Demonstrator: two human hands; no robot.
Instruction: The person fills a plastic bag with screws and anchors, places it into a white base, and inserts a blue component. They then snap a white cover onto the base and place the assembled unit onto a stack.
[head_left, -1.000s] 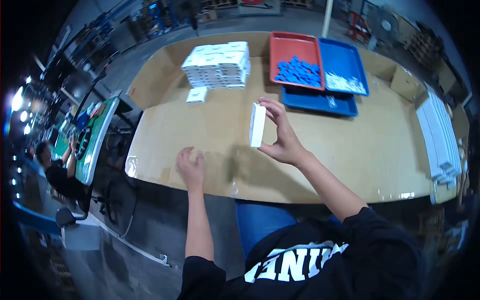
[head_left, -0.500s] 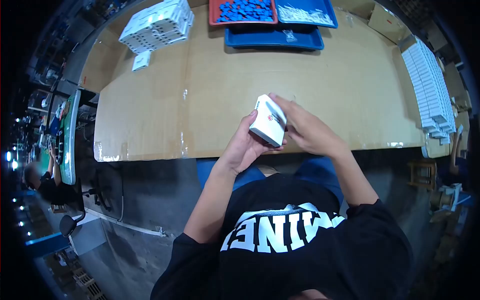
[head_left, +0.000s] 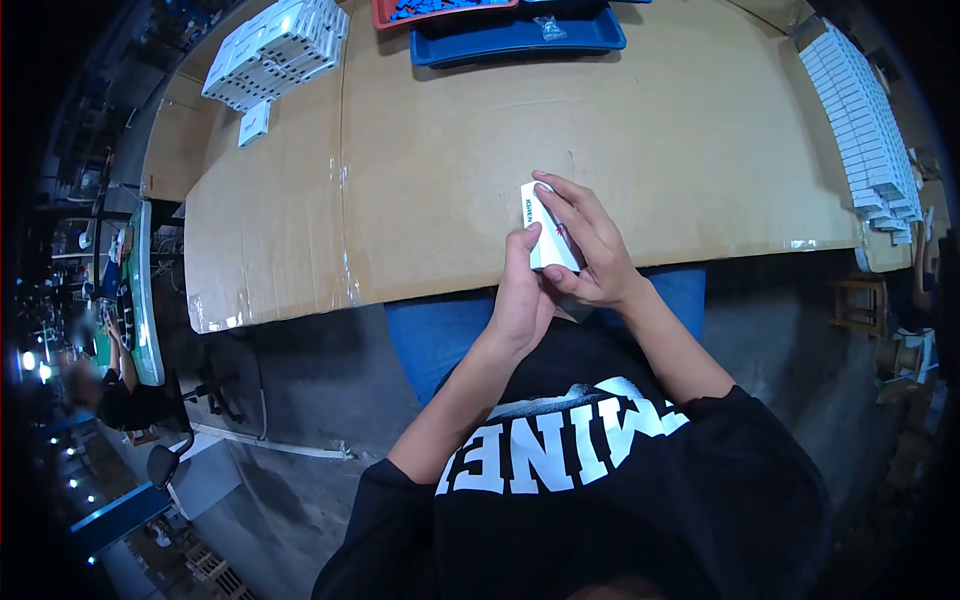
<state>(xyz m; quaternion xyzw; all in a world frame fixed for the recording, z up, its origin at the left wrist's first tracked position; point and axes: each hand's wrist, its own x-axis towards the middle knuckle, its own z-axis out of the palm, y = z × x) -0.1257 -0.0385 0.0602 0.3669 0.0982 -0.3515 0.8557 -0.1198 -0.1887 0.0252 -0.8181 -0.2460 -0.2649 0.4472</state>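
Note:
A small white box [head_left: 545,232] with dark lettering on its side and a red mark is held between my hands, above the near edge of the cardboard-covered table [head_left: 440,190]. My left hand [head_left: 522,295] is closed round its lower left side, with the thumb along the edge. My right hand [head_left: 597,250] wraps the box from the right, its fingers lying over the top face and its thumb at the lower end. Both palms hide part of the box.
Stacked white boxes [head_left: 275,55] stand at the back left, one single box [head_left: 254,124] before them. A red tray [head_left: 385,12] and a blue tray [head_left: 515,45] lie at the back. More boxes [head_left: 860,125] line the right edge. A person [head_left: 130,395] sits far left.
My right hand has closed over the box, covering more of its face. The box has turned to show more of its lettered side. The whole view has shifted and tilted.

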